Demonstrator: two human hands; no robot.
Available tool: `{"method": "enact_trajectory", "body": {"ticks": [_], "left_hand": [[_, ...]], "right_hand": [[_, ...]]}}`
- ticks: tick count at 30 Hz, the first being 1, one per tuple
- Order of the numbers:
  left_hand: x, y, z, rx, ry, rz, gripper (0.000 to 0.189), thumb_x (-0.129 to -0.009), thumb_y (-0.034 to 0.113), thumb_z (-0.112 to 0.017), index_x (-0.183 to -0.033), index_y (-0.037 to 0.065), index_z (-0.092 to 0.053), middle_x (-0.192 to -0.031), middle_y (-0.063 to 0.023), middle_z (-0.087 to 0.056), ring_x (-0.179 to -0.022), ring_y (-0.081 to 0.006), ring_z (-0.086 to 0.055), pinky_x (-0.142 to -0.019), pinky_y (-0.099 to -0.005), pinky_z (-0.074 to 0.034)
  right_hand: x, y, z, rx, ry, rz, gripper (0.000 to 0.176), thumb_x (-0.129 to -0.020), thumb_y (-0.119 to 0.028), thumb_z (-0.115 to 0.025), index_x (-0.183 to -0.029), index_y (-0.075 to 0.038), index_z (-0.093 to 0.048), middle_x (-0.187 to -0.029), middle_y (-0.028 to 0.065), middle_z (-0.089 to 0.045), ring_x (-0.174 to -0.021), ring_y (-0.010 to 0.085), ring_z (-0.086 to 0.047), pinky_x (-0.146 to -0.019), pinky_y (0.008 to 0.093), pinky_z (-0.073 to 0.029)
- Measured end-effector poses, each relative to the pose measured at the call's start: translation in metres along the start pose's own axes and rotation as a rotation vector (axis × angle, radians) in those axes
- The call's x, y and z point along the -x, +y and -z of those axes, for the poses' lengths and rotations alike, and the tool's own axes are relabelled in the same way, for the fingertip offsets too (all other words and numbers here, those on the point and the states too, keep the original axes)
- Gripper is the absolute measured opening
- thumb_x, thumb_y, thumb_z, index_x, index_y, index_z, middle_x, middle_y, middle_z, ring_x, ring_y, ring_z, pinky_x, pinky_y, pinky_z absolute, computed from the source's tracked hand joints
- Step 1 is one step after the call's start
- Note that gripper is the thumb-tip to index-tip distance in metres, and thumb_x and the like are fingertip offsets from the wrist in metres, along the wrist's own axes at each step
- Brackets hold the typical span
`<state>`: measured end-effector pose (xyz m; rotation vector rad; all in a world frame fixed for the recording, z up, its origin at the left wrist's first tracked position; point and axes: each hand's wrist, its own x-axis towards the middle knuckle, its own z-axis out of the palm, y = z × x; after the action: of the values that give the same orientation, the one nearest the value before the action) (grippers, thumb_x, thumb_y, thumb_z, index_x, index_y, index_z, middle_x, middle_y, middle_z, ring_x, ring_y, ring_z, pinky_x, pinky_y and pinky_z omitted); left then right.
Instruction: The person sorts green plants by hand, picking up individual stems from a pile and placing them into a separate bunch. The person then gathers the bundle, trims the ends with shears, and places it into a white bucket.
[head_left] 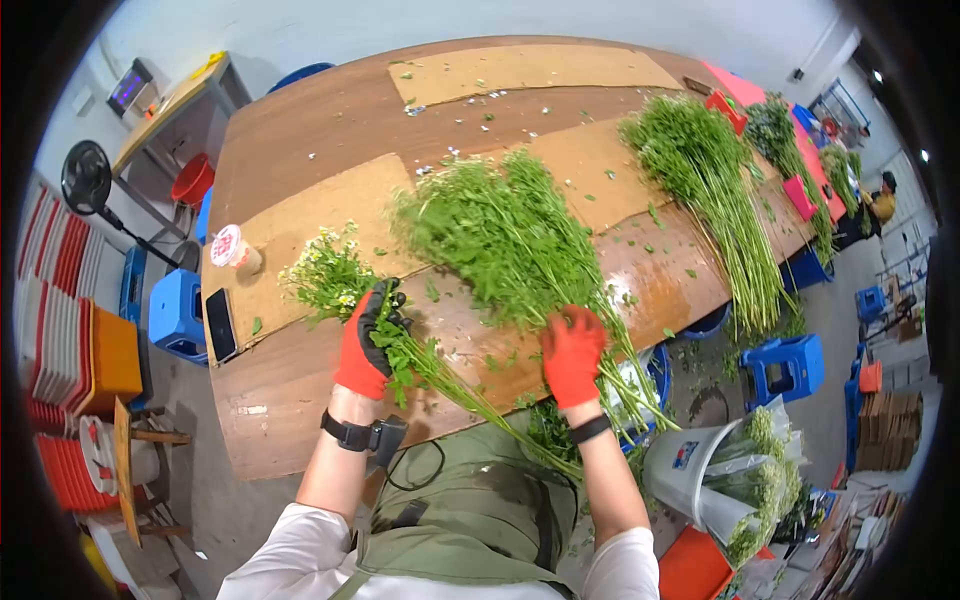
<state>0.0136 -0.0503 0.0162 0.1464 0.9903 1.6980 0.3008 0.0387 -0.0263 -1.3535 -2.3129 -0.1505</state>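
Note:
My left hand [372,340], in a red and black glove, is closed around the stems of a small bunch of white daisy-like flowers [330,272]. The blossoms point away from me, and the long green stems [470,400] run back toward my apron. My right hand [575,345], gloved in red, is over the near edge of a big heap of leafy flower stems [500,225]. Motion smears it and its fingers are turned down, so I cannot see whether they grip a stem.
Cardboard sheets [310,230] lie on the wooden table [270,420], with a lidded cup [236,250] and a phone [220,325] at left. Another stem pile [700,190] hangs over the right edge. A bucket of wrapped flowers [685,465] and a blue stool [785,372] stand right. A person [880,205] is far right.

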Motion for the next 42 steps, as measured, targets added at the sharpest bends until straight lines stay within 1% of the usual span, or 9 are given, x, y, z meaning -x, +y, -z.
{"method": "enact_trajectory", "body": {"ticks": [6,12,13,17,22,24,31,33,42], "left_hand": [[-0.009,-0.021,0.009,0.145,-0.088,0.120,0.032,-0.095,0.026,-0.058,-0.121,0.009,-0.060,-0.091,-0.0018,-0.062,-0.077,-0.0133,-0.058,-0.072,-0.0310,-0.051],[-0.064,-0.068,0.046,-0.195,-0.279,-0.246,0.040,-0.094,0.027,-0.058,-0.129,0.008,-0.053,-0.125,-0.0073,-0.058,-0.106,-0.0216,-0.058,-0.095,-0.0333,-0.044],[-0.036,-0.038,0.011,0.076,-0.112,0.065,0.043,-0.091,0.018,-0.058,-0.132,0.006,-0.052,-0.127,-0.0077,-0.059,-0.114,-0.0215,-0.055,-0.102,-0.0327,-0.038],[-0.027,-0.026,0.006,-0.490,-0.482,-0.256,0.020,-0.097,0.020,-0.051,-0.112,0.008,-0.060,-0.086,-0.0016,-0.062,-0.079,-0.0118,-0.061,-0.073,-0.0272,-0.053],[-0.014,-0.030,-0.009,-0.389,-0.390,-0.155,0.024,-0.092,0.011,-0.056,-0.114,0.005,-0.060,-0.093,-0.0050,-0.065,-0.086,-0.0143,-0.063,-0.077,-0.0283,-0.053],[0.006,-0.021,-0.024,-1.024,-0.572,-0.835,0.039,-0.084,0.004,-0.060,-0.122,0.002,-0.057,-0.112,-0.0091,-0.065,-0.102,-0.0194,-0.062,-0.087,-0.0322,-0.051],[0.023,-0.015,-0.033,-0.809,-0.577,-0.577,0.036,-0.078,0.008,-0.062,-0.113,0.004,-0.061,-0.109,-0.0129,-0.065,-0.101,-0.0317,-0.061,-0.093,-0.0399,-0.045],[0.015,-0.008,-0.036,-1.379,-0.600,-1.068,0.036,-0.074,0.015,-0.065,-0.109,0.008,-0.062,-0.105,-0.0125,-0.066,-0.099,-0.0356,-0.060,-0.091,-0.0444,-0.044],[0.012,0.037,-0.030,-1.090,-0.432,-0.814,0.059,-0.067,-0.008,-0.058,-0.124,0.008,-0.058,-0.116,-0.0149,-0.064,-0.104,-0.0325,-0.062,-0.089,-0.0360,-0.048]], "right_hand": [[0.013,-0.010,0.046,-0.689,0.088,-0.331,0.021,-0.087,-0.013,-0.063,-0.104,0.000,-0.062,-0.092,0.0218,-0.065,-0.082,0.0378,-0.063,-0.073,0.0393,-0.050],[0.042,-0.018,0.075,-0.523,0.035,-0.173,0.021,-0.083,-0.010,-0.066,-0.102,0.000,-0.063,-0.089,0.0195,-0.065,-0.079,0.0376,-0.063,-0.067,0.0399,-0.050],[0.046,-0.021,0.081,-0.439,-0.085,-0.095,0.021,-0.082,-0.011,-0.067,-0.100,-0.002,-0.063,-0.086,0.0176,-0.064,-0.075,0.0371,-0.062,-0.064,0.0408,-0.049],[0.062,-0.017,0.086,-0.384,-0.232,-0.001,0.023,-0.081,-0.014,-0.068,-0.102,-0.006,-0.062,-0.084,0.0145,-0.062,-0.072,0.0363,-0.060,-0.061,0.0422,-0.047],[0.041,-0.052,0.087,-0.853,-0.199,-0.217,0.039,-0.085,-0.013,-0.064,-0.122,-0.003,-0.058,-0.110,0.0222,-0.063,-0.097,0.0358,-0.063,-0.083,0.0374,-0.050],[0.019,-0.077,0.083,-1.375,-0.096,-0.400,0.048,-0.087,-0.011,-0.061,-0.133,-0.001,-0.050,-0.126,0.0262,-0.056,-0.112,0.0338,-0.059,-0.095,0.0346,-0.044],[-0.008,-0.100,0.071,-0.520,-0.019,0.130,0.025,-0.078,-0.011,-0.068,-0.102,-0.005,-0.061,-0.083,0.0125,-0.060,-0.074,0.0344,-0.059,-0.062,0.0440,-0.047],[-0.006,-0.098,0.080,-0.474,0.000,0.136,0.022,-0.077,-0.010,-0.069,-0.097,-0.005,-0.061,-0.080,0.0147,-0.059,-0.072,0.0364,-0.058,-0.060,0.0448,-0.045],[0.110,0.005,0.070,-0.268,-0.199,-0.053,0.020,-0.077,-0.014,-0.071,-0.092,-0.007,-0.060,-0.073,0.0161,-0.059,-0.067,0.0378,-0.057,-0.056,0.0450,-0.044]]}}
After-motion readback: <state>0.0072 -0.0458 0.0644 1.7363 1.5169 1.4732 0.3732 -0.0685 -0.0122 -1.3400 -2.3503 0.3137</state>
